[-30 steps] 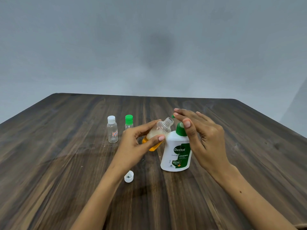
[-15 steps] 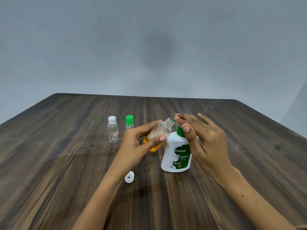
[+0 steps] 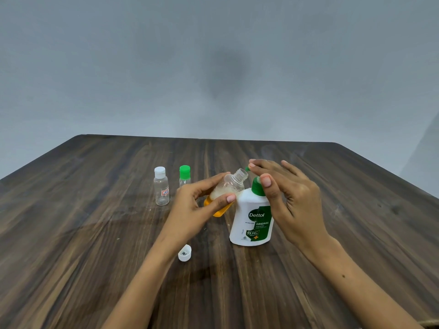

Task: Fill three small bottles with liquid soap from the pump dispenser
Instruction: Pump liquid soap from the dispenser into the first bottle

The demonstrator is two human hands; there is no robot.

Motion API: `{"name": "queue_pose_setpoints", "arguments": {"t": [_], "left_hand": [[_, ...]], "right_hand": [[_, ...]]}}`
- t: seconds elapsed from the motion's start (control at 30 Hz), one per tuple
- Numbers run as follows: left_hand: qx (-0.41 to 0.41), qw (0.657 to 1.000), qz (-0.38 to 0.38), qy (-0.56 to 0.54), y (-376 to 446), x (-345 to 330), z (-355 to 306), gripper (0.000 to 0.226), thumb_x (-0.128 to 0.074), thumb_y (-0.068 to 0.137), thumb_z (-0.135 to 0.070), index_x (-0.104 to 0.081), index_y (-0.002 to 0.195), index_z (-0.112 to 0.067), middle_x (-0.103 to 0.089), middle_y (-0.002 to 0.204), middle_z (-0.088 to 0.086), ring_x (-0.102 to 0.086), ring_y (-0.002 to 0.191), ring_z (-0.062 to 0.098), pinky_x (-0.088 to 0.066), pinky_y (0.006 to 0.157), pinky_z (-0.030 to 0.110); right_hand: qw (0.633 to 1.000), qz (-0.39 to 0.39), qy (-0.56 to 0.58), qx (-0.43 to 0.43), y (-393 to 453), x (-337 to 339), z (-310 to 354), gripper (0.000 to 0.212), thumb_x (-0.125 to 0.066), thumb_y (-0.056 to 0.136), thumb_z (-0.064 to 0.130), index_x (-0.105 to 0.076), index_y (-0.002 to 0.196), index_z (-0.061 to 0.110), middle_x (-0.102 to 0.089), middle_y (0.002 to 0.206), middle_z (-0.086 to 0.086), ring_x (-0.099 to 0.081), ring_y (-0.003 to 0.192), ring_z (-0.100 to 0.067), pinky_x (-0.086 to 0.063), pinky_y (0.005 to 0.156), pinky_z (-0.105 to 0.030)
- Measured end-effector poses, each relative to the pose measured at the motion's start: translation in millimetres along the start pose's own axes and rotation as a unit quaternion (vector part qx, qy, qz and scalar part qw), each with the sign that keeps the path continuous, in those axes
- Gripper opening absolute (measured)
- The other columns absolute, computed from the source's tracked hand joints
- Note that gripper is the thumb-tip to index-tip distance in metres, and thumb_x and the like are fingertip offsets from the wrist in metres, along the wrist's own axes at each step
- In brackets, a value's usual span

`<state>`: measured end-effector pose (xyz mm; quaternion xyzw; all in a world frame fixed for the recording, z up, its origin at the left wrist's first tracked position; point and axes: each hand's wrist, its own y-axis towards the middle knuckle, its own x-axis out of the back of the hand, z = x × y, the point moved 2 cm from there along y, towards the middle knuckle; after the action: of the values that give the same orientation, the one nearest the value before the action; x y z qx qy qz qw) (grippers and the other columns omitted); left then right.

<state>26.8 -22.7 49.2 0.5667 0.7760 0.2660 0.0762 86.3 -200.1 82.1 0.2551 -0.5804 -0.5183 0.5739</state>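
Leftmost, we see a white-capped bottle [image 3: 161, 186] upright on the table [image 3: 71, 233], clear inside, and just beside it a green-capped bottle [image 3: 184, 175], partly hidden behind our left hand [image 3: 190, 207]. That hand grips the open bottle [image 3: 228, 191], tilted, its mouth toward the pump: thumb across the near side, fingers curled over the far side, orange soap with foam low in it. A loose white cap [image 3: 184, 252] lies nearer us. Next stands the dispenser [image 3: 251, 219], upright. Our right hand [image 3: 285, 195] has straight fingers laid over the green pump head, thumb beside its neck.
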Motion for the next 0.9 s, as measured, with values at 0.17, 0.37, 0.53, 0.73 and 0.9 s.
{"name": "queue_pose_setpoints", "arguments": {"t": [0.17,0.37,0.53,0.73,0.9], "left_hand": [[-0.004,1.000,0.001,0.000,1.0,-0.6,-0.4,0.053,-0.071,0.074,-0.035,-0.064,0.124,-0.019,-0.068,0.122,-0.008,-0.062,0.114,0.001,-0.051,0.096,0.021],[-0.002,1.000,0.000,0.002,-0.1,-0.1,0.3,0.055,-0.070,0.074,-0.036,-0.064,0.126,-0.018,-0.068,0.123,-0.008,-0.062,0.115,0.003,-0.051,0.097,0.023],[-0.001,1.000,0.000,0.003,-0.1,-0.3,1.1,0.055,-0.070,0.074,-0.036,-0.064,0.126,-0.018,-0.067,0.124,-0.007,-0.061,0.116,0.004,-0.051,0.098,0.026],[-0.002,1.000,0.002,-0.002,0.3,-0.2,1.1,0.055,-0.071,0.075,-0.035,-0.064,0.126,-0.016,-0.068,0.124,-0.007,-0.061,0.117,0.004,-0.051,0.099,0.027],[-0.005,1.000,0.004,-0.006,0.0,-0.4,1.1,0.055,-0.071,0.075,-0.033,-0.064,0.126,-0.014,-0.068,0.123,-0.006,-0.062,0.116,0.006,-0.051,0.098,0.027]], "right_hand": [[1.000,-0.004,0.002,-0.008,-3.6,-0.6,0.6,0.058,-0.028,0.103,0.048,-0.073,0.109,0.012,-0.065,0.117,0.008,-0.062,0.113,-0.010,-0.048,0.097,-0.046],[1.000,0.002,-0.006,-0.004,-1.5,-0.6,0.0,0.059,-0.027,0.103,0.049,-0.073,0.109,0.011,-0.069,0.116,0.001,-0.063,0.112,-0.012,-0.047,0.099,-0.046],[1.000,-0.008,-0.014,-0.003,-5.6,-1.8,1.0,0.058,-0.028,0.103,0.048,-0.071,0.111,0.010,-0.066,0.119,0.004,-0.061,0.115,-0.011,-0.047,0.100,-0.044],[1.000,-0.003,-0.005,0.001,-5.2,0.1,1.8,0.056,-0.030,0.103,0.047,-0.073,0.108,0.011,-0.069,0.116,0.001,-0.063,0.113,-0.012,-0.046,0.100,-0.046],[1.000,0.002,-0.009,-0.004,-3.3,-0.9,-0.3,0.056,-0.031,0.102,0.049,-0.073,0.109,0.012,-0.069,0.117,0.002,-0.062,0.114,-0.010,-0.043,0.103,-0.047]]}}
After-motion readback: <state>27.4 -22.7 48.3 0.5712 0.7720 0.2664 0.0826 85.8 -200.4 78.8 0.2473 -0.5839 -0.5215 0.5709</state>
